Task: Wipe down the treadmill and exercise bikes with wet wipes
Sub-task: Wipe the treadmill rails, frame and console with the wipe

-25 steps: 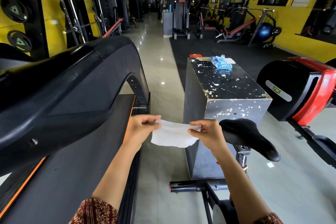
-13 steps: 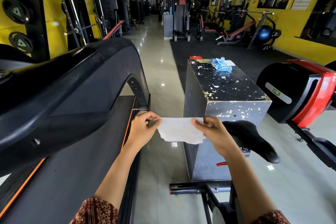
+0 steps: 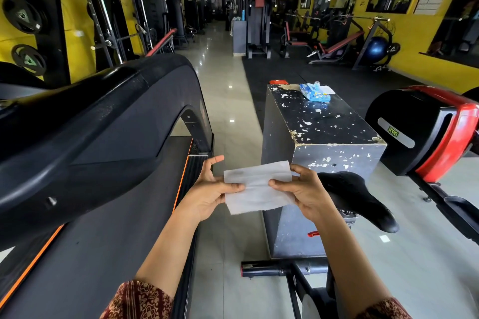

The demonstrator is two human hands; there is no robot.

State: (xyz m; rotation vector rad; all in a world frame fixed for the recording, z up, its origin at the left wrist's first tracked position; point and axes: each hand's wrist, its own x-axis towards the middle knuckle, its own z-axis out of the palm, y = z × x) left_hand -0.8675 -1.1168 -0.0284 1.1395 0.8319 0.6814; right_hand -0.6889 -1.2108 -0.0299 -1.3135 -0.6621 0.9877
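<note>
Head view: a white wipe (image 3: 255,187) is pinched between both hands — left hand (image 3: 210,190), right hand (image 3: 302,193) — with treadmill (image 3: 85,142) at left.

Two hands are in view, a left hand (image 3: 207,191) and a right hand (image 3: 303,194), with one white wipe (image 3: 256,184) between them. There is one treadmill (image 3: 90,137). One black bike saddle (image 3: 355,197) and one red-and-black housing (image 3: 425,132) show; whether they belong to one exercise bike or two cannot be told. One chipped black box (image 3: 318,122) carries one blue pack (image 3: 315,93) of wipes. Two weight plates hang on the left wall, an upper plate (image 3: 23,17) and a lower plate (image 3: 28,59). One blue ball (image 3: 377,48) sits far right.
</note>
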